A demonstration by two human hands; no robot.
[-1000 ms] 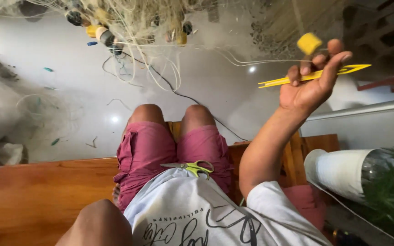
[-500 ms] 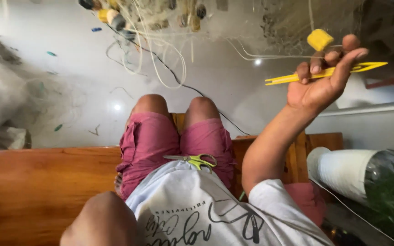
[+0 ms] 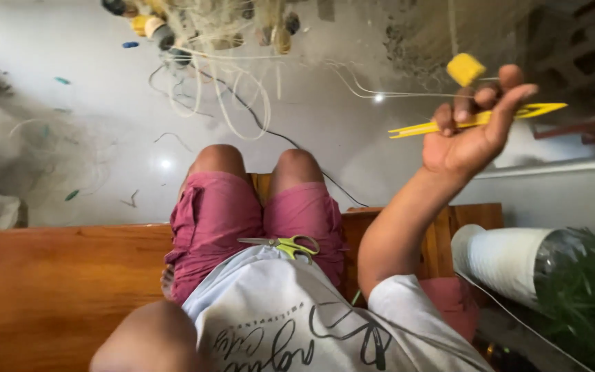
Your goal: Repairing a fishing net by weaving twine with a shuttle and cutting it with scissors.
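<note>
The bench [image 3: 49, 289] was smooth, varnished wood. On the lap, the scissors [image 3: 280, 244] had metal blades and glossy plastic handles. The shorts [image 3: 242, 220] were matt cloth. The floor [image 3: 91, 138] beyond the bench looked glossy.

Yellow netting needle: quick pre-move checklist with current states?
1. Right hand grips the flat yellow plastic netting needle: ok, fingers wrapped round its middle.
2. Pale line runs from the hand toward the heap of netting and floats: ok, though whether it is taut, cannot tell.
3. Small yellow block by the fingertips, held or hanging: cannot tell.
4. Green-handled scissors rest on the lap: ok, blades shut.
5. Left hand position: cannot tell, only a forearm shows at the bottom edge.
</note>
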